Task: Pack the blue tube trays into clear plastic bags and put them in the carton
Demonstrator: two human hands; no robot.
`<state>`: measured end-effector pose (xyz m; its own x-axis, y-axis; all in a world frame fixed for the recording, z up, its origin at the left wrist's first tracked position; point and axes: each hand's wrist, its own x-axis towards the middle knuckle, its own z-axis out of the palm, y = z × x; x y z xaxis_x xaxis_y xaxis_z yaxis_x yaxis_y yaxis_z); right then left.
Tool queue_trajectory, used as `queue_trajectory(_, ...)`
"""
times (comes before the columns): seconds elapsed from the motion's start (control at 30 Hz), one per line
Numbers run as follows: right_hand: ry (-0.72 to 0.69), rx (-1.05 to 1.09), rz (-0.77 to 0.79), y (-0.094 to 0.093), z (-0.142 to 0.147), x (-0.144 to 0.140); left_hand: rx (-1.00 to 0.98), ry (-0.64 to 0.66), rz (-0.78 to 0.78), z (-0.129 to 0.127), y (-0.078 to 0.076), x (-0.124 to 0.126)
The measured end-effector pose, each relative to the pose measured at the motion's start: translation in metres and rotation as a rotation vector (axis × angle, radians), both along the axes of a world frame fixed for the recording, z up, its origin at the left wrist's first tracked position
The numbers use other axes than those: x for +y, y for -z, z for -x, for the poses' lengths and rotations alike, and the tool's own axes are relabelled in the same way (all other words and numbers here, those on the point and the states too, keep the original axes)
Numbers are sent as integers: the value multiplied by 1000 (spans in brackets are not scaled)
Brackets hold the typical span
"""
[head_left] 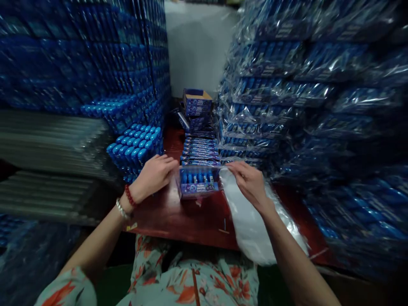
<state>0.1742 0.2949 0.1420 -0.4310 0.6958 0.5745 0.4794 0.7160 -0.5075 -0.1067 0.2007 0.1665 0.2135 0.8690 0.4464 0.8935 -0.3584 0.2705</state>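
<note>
In front of me a blue display box (199, 187) filled with small blue bottles sits inside a clear plastic bag (174, 185). With its fingers pinched, my left hand (157, 171) grips the bag's upper left edge. My right hand (247, 180) pinches the bag's upper right edge, so the film is stretched between both hands above the box. Under my right wrist lies a stack of flat clear bags (247, 221) on the red table (178, 221). Behind the box is a row of flattened blue cartons (200, 148).
An open empty carton (197, 102) stands on more cartons at the back. Tall stacks of blue bottles (137, 144) rise on the left, beside clear plastic trays (54, 144). Film-wrapped boxes (267, 93) are piled high on the right. A grey wall (200, 46) closes the back.
</note>
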Motion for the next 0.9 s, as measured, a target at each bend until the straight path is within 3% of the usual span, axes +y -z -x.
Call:
queue_trajectory(0.1,-16,403,280,-2,23,26,-336,-20,-49,-1,1,38)
queue_trajectory(0.23,-31,786,600,12,47,52,-1123,-26,-2,-14,29,75)
queue_trajectory(0.33,19,857,630,17,59,65,-1535,11,38,-27,47,90)
queue_trajectory(0.47,87,819,605,12,64,80,-1746,77,38,-37,54,100)
queue_trajectory(0.53,157,740,476,6,64,83,-1767,95,18,-39,52,103)
queue_trajectory(0.57,219,689,336,2,65,82,-1762,102,5,-40,51,103)
queue_trajectory(0.67,358,429,-248,-10,70,65,-1729,112,-26,-41,49,103)
queue_trajectory(0.77,135,-32,-625,-16,88,40,-1678,95,-61,-40,49,101)
queue_trajectory(0.83,-19,-290,-693,-16,103,30,-1597,60,-105,-40,48,98)
queue_trajectory(0.9,-59,-407,-693,-15,116,30,-1504,24,-138,-39,46,95)
